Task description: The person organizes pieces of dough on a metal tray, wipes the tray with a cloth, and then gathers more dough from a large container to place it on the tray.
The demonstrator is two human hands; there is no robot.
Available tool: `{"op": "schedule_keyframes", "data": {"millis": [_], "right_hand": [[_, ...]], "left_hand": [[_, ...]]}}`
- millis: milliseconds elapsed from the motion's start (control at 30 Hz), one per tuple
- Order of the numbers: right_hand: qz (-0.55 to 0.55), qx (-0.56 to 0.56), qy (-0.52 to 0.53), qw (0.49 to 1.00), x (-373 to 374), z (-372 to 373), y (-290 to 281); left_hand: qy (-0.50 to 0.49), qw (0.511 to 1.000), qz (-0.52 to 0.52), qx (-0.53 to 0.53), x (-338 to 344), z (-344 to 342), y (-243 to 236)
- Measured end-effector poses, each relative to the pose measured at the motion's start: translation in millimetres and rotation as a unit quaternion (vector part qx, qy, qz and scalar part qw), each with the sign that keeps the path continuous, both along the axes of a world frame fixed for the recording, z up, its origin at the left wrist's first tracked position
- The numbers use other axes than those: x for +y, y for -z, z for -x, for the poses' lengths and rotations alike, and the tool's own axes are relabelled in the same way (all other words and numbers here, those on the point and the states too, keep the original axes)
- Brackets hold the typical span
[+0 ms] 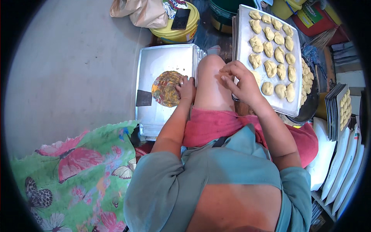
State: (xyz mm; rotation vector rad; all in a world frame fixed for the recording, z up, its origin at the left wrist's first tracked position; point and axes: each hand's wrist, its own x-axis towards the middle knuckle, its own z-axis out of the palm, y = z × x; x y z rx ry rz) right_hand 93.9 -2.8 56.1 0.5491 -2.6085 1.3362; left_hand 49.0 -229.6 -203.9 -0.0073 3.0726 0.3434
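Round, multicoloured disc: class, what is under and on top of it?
Under the disc: a silver rectangular metal tray. On top: the left hand, at the disc's right edge. The tray surface beneath is covered.

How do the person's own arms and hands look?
The teal sleeves are short and loose, leaving the forearms bare. The left hand and right hand are ungloved; a pale spot on a left finger may be a ring.

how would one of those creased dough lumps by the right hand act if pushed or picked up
A dough lump likely dents easily: its surface looks soft and creased. It's probably light, appearing smaller than the right hand. Its uneven shape should resist rolling.
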Motion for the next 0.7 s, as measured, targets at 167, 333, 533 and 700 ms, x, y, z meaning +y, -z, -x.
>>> {"op": "schedule_keyframes", "data": {"millis": [167,333,533,700], "right_hand": [[0.025,-0.002,0.014,1.0,3.7,0.5,5.9],[0.019,-0.009,0.016,1.0,7.8,-0.2,7.1],[0.018,0.005,0.01,1.0,8.6,-2.2,3.1],[0.036,0.029,0.029,0.998,18.5,-4.5,2.2]], "left_hand": [[0.069,0.997,-0.02,0.002,-9.8,12.2,-2.6],[0.053,0.997,-0.051,-0.023,-11.1,9.0,-12.1],[0.183,0.976,0.104,0.058,0.5,13.0,9.8],[0.209,0.955,0.076,0.198,11.7,12.0,-26.9]]}}
